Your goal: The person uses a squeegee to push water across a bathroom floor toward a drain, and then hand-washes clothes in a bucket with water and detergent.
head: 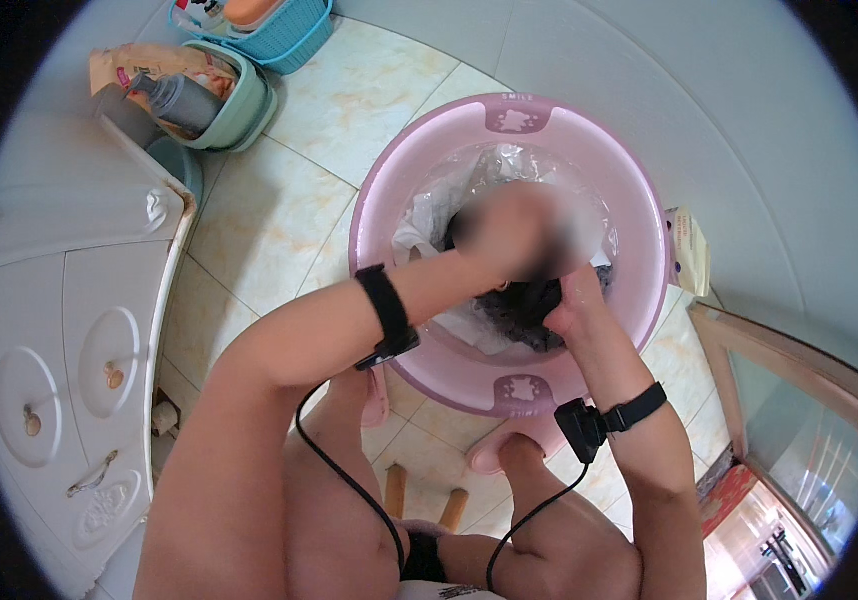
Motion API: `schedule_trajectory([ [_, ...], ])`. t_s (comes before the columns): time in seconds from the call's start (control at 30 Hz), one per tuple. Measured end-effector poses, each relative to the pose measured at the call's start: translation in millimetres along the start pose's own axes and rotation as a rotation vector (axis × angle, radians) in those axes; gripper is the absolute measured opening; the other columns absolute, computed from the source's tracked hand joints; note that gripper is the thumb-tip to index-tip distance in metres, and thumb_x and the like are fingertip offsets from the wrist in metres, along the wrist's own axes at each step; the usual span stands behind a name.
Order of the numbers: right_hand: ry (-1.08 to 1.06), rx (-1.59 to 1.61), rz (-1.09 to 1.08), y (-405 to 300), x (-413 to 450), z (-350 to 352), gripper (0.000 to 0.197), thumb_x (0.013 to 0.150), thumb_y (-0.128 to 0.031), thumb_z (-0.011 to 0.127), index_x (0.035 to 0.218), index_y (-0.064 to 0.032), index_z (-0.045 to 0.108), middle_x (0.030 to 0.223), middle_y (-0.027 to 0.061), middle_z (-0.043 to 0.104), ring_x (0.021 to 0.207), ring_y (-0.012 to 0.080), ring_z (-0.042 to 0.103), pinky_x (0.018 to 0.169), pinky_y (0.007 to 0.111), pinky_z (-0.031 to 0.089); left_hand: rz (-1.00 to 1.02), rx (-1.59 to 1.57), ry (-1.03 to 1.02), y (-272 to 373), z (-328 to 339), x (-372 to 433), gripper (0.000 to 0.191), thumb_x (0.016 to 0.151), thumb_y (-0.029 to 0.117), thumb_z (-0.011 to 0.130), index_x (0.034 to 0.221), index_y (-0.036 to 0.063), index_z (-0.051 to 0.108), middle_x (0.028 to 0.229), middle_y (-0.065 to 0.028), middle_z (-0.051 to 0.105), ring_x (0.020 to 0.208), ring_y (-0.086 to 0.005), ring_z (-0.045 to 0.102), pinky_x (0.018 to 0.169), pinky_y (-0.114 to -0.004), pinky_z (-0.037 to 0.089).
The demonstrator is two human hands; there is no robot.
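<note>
A round pink plastic washtub stands on the floor before me, holding water and wet laundry. Both my hands are inside it, close together near the middle. A blurred patch covers most of my left hand, so its fingers and anything in them are hidden. My right hand is beside dark wet cloth; its fingertips are also hidden under the blur. White cloth lies in the water at the tub's left side.
A green basket with a grey pump bottle and a blue basket stand at upper left. A white cabinet is on the left. A detergent pouch and a framed glass door are at right.
</note>
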State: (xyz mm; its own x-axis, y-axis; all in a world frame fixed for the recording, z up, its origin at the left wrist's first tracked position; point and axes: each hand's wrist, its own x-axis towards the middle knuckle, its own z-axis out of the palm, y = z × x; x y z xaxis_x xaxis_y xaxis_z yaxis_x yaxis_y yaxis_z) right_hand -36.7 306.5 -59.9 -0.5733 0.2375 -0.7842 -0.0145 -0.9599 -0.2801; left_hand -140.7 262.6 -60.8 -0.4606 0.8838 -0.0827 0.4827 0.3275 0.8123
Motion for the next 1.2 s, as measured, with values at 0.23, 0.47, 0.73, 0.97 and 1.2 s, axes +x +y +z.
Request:
schedule_trajectory([
  [0.23, -0.025, 0.034, -0.142, -5.5, 0.8, -4.8, 0.039, 0.090, -0.036, 0.031, 0.109, -0.0062, 0.049, 0.109, 0.0129, 0.052, 0.104, 0.0274, 0.050, 0.091, 0.040, 0.039, 0.356, 0.157, 0.260, 24.6, 15.1, -36.2, 0.017, 0.074, 0.017, 0.054, 0.088, 0.0086, 0.059, 0.097, -0.0151, 0.054, 0.092, -0.0348, 0.050, 0.077, -0.039, 0.042],
  [0.47, 0.075, 0.051, -0.089, -16.3, -1.7, 16.9, 0.033, 0.089, -0.030, 0.034, 0.102, -0.0070, 0.053, 0.100, 0.0103, 0.057, 0.094, 0.0257, 0.054, 0.084, 0.041, 0.043, -0.010, -0.147, 0.095, -8.0, -9.7, -18.0, 0.023, 0.085, 0.022, 0.047, 0.093, 0.0019, 0.055, 0.089, -0.0213, 0.051, 0.091, -0.0342, 0.049, 0.080, -0.038, 0.040],
  [0.73, 0.158, -0.119, 0.139, -3.4, -8.8, 42.4, 0.040, 0.089, -0.038, 0.035, 0.105, -0.0075, 0.054, 0.103, 0.0093, 0.057, 0.098, 0.0244, 0.054, 0.087, 0.042, 0.042, 0.091, 0.006, 0.045, 0.8, -13.2, -12.6, 0.028, 0.082, 0.029, 0.048, 0.075, 0.0036, 0.057, 0.077, -0.0171, 0.055, 0.073, -0.0338, 0.052, 0.068, -0.038, 0.042],
  [0.97, 0.059, 0.032, -0.003, -18.8, 7.8, 26.8, 0.036, 0.088, -0.034, 0.034, 0.102, -0.0077, 0.054, 0.102, 0.0117, 0.056, 0.096, 0.0251, 0.055, 0.085, 0.040, 0.044, 0.236, -0.362, 0.211, 2.0, 0.2, -16.8, 0.016, 0.078, 0.018, 0.053, 0.086, 0.0038, 0.055, 0.096, -0.0156, 0.052, 0.093, -0.0322, 0.048, 0.084, -0.039, 0.038],
  [1.2, 0.194, -0.165, 0.147, 10.8, 0.4, 25.1, 0.040, 0.087, -0.033, 0.036, 0.113, -0.0062, 0.049, 0.114, 0.0125, 0.052, 0.102, 0.0263, 0.052, 0.088, 0.040, 0.042, 0.122, 0.017, 0.107, -6.9, -7.3, -0.5, 0.015, 0.074, 0.016, 0.048, 0.072, 0.0040, 0.057, 0.075, -0.0169, 0.056, 0.074, -0.0343, 0.053, 0.068, -0.044, 0.041],
])
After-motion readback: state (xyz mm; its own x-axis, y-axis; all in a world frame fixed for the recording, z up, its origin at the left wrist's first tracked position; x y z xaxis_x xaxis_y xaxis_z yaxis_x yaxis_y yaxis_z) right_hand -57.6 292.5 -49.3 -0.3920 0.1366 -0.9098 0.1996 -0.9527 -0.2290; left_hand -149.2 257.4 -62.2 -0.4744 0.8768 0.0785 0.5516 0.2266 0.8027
